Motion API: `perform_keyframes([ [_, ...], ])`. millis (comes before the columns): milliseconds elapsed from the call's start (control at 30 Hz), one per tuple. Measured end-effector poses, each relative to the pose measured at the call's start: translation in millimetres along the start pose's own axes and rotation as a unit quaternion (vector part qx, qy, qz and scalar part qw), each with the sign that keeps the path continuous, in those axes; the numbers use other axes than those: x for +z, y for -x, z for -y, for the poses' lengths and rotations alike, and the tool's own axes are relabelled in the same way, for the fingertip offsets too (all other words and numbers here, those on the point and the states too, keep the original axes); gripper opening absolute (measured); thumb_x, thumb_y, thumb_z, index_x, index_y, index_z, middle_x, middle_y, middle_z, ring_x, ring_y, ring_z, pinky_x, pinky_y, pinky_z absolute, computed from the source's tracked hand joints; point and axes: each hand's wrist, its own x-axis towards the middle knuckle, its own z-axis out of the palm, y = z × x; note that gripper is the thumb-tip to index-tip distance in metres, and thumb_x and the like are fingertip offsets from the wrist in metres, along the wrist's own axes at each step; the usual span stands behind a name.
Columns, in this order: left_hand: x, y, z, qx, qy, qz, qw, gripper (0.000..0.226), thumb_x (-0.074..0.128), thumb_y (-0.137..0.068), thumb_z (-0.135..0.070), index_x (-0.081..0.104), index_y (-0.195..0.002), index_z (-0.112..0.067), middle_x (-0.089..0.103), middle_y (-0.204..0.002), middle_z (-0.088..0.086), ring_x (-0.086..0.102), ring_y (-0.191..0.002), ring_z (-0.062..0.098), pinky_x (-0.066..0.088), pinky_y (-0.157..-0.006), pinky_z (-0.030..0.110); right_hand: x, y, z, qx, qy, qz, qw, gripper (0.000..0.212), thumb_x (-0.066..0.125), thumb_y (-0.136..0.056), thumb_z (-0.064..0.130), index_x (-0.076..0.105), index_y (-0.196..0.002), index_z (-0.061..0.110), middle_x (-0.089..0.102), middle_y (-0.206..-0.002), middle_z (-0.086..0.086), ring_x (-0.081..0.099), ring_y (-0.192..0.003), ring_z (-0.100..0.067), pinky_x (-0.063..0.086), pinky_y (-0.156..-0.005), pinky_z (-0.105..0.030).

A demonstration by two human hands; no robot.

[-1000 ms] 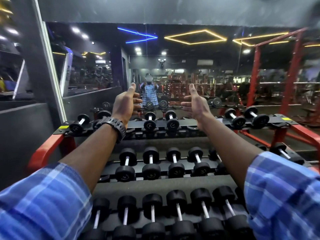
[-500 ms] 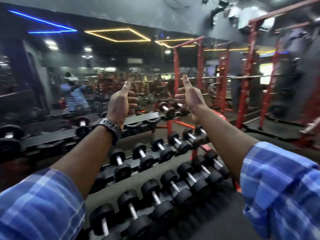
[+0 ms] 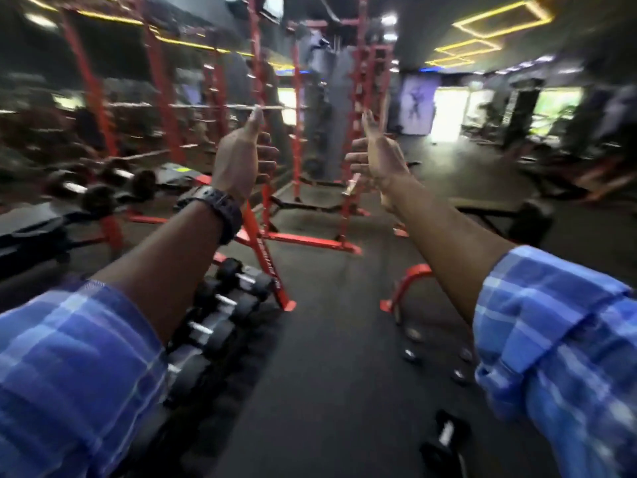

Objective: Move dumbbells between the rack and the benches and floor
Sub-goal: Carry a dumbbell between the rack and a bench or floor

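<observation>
Both hands, left hand and right hand, hover empty, fingers loosely curled, above blurred, seemingly racked dumbbells.

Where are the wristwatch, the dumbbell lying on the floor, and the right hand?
wristwatch (image 3: 220, 205): head view, on its black strap.
dumbbell on the floor (image 3: 446, 433): head view, on its metal handle.
right hand (image 3: 381, 159): head view, on the palm.

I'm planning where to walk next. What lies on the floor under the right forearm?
Under the right forearm: dark floor, a red curved frame foot, small dark round pieces too blurred to identify, and nearer, one dumbbell. The sleeve covers whatever lies further right.
</observation>
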Motion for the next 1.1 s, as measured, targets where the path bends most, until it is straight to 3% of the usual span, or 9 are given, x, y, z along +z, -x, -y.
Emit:
perform_keyframes([
  [100,40.9,4.4,18.3,-0.025,0.022,0.084,0.996,0.054,0.040,-0.099,-0.057,0.063,-0.104,-0.009,0.069,-0.087,0.006,0.063,-0.067,0.017,0.046,-0.058,0.028,-44.4,21.3,-11.2,0.033,0.034,-0.080,0.996,0.067,0.039,-0.090,0.068,0.064,-0.110,0.010,0.065,-0.089,-0.007,0.055,-0.066,-0.015,0.043,-0.055,-0.021],
  [200,68.8,23.0,31.0,-0.046,0.052,0.167,0.984,0.058,0.040,-0.099,-0.058,0.063,-0.115,-0.007,0.068,-0.092,0.007,0.061,-0.072,0.020,0.046,-0.057,0.027,-73.7,61.5,-18.6,0.068,0.066,-0.168,0.981,0.061,0.038,-0.088,0.071,0.064,-0.096,0.016,0.068,-0.087,-0.003,0.060,-0.071,-0.015,0.047,-0.061,-0.024],
  [367,87.4,68.6,52.7,-0.086,0.094,0.263,0.956,0.050,0.042,-0.097,-0.059,0.063,-0.097,-0.014,0.067,-0.087,0.007,0.058,-0.070,0.019,0.044,-0.057,0.027,-94.2,138.0,-30.0,0.104,0.087,-0.268,0.954,0.065,0.038,-0.091,0.066,0.065,-0.109,0.010,0.070,-0.096,-0.007,0.058,-0.069,-0.014,0.043,-0.061,-0.025],
  [500,99.0,116.6,56.5,-0.112,0.088,0.324,0.935,0.054,0.041,-0.099,-0.057,0.064,-0.109,-0.008,0.066,-0.090,0.008,0.056,-0.066,0.017,0.044,-0.057,0.027,-110.3,197.3,-37.3,0.133,0.092,-0.335,0.928,0.065,0.040,-0.087,0.071,0.067,-0.102,0.014,0.073,-0.098,-0.005,0.063,-0.081,-0.017,0.045,-0.068,-0.029],
  [667,111.9,153.5,49.6,-0.118,0.094,0.376,0.914,0.056,0.038,-0.102,-0.054,0.062,-0.114,-0.005,0.065,-0.094,0.009,0.057,-0.073,0.019,0.047,-0.058,0.026,-123.9,246.3,-50.8,0.154,0.099,-0.371,0.910,0.068,0.040,-0.086,0.073,0.067,-0.105,0.013,0.074,-0.100,-0.006,0.068,-0.095,-0.023,0.051,-0.082,-0.035],
  [800,120.7,169.8,47.8,-0.121,0.091,0.390,0.908,0.063,0.038,-0.100,-0.057,0.062,-0.121,-0.002,0.068,-0.096,0.008,0.061,-0.080,0.021,0.051,-0.060,0.027,-127.5,263.7,-49.6,0.152,0.096,-0.389,0.904,0.069,0.040,-0.086,0.073,0.067,-0.107,0.013,0.073,-0.102,-0.007,0.068,-0.090,-0.019,0.051,-0.095,-0.041],
  [967,123.3,174.7,45.3,-0.116,0.083,0.393,0.909,0.064,0.036,-0.100,-0.059,0.063,-0.120,-0.005,0.073,-0.109,0.013,0.064,-0.084,0.021,0.053,-0.071,0.032,-128.8,270.9,-45.1,0.149,0.107,-0.385,0.905,0.067,0.037,-0.088,0.072,0.066,-0.107,0.015,0.072,-0.100,-0.004,0.067,-0.103,-0.021,0.051,-0.094,-0.038],
  [1100,123.7,168.6,43.2,-0.106,0.082,0.387,0.912,0.063,0.035,-0.100,-0.059,0.064,-0.119,-0.006,0.073,-0.111,0.012,0.066,-0.088,0.023,0.053,-0.069,0.031,-130.8,267.3,-44.0,0.145,0.107,-0.380,0.907,0.066,0.037,-0.087,0.073,0.066,-0.106,0.017,0.072,-0.099,-0.002,0.067,-0.100,-0.020,0.051,-0.090,-0.036],
])
